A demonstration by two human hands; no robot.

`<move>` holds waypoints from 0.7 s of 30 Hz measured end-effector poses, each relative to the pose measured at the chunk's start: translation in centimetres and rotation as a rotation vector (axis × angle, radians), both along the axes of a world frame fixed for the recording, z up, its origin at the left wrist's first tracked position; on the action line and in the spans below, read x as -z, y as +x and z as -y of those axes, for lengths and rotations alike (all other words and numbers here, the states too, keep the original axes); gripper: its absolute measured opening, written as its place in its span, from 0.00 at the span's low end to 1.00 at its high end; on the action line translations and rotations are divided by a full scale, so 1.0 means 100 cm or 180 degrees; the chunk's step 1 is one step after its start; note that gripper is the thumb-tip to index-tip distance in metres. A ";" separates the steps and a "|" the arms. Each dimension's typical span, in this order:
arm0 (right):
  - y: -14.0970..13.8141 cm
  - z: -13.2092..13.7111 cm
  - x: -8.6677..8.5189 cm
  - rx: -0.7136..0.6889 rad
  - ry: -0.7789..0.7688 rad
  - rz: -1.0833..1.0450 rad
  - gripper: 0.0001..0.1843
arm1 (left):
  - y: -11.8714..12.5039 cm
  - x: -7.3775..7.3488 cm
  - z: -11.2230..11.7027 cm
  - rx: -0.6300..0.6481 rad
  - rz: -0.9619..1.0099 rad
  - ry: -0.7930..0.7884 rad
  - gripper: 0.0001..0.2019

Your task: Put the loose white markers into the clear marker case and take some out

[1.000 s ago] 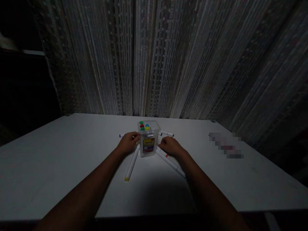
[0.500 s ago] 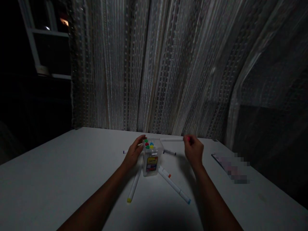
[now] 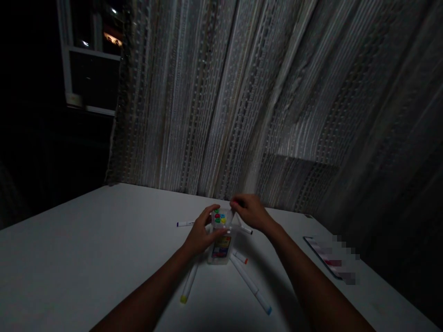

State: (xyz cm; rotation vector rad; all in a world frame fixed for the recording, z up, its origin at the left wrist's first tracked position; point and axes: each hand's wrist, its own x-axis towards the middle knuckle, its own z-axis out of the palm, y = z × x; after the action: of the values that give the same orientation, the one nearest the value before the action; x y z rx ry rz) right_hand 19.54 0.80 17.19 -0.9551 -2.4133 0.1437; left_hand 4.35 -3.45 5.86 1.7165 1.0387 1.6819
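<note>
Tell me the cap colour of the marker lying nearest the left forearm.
Yellow, on the white marker; head view.

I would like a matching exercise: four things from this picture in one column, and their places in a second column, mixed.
Things:
1. left hand
2. right hand
3. yellow-tipped marker
4. blue-tipped marker

Places:
a. flat on the table, right of the box
b. on the left side of the clear marker box
c. above the box's top
d. flat, left of the box

Pairs: 1-b, 2-c, 3-d, 4-a

Marker box (image 3: 220, 244) sits mid-table (image 3: 86, 258), markers (image 3: 251, 288) scattered on both sides. Curtain (image 3: 242, 106) hangs behind, a window (image 3: 88, 60) to its left.
</note>
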 end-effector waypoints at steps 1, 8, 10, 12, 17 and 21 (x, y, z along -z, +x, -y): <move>-0.003 0.001 0.003 -0.0036 -0.0021 0.0137 0.10 | 0.000 0.002 0.001 0.0031 0.0055 -0.0036 0.32; -0.012 0.004 0.012 -0.0129 -0.0195 0.0642 0.09 | 0.000 0.006 0.001 0.0065 0.0083 0.0069 0.30; -0.012 0.001 0.011 -0.0305 -0.0353 0.0632 0.09 | -0.001 0.007 0.000 0.0078 0.0073 0.0040 0.29; -0.012 -0.002 0.010 -0.0408 -0.0504 0.0591 0.10 | -0.001 0.009 -0.002 0.0090 0.0043 -0.0014 0.30; -0.010 -0.003 0.011 -0.0590 -0.0773 0.0280 0.11 | -0.001 0.012 -0.002 0.0113 0.0005 -0.0041 0.29; 0.005 -0.005 0.018 -0.0586 -0.0827 -0.0797 0.10 | 0.000 0.009 0.001 0.0043 0.0014 -0.0153 0.32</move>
State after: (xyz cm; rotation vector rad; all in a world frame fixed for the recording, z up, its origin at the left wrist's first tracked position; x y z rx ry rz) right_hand 19.99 1.29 15.40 -0.7685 -2.2792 0.6195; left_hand 4.36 -3.57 4.97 1.6850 1.0549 1.6386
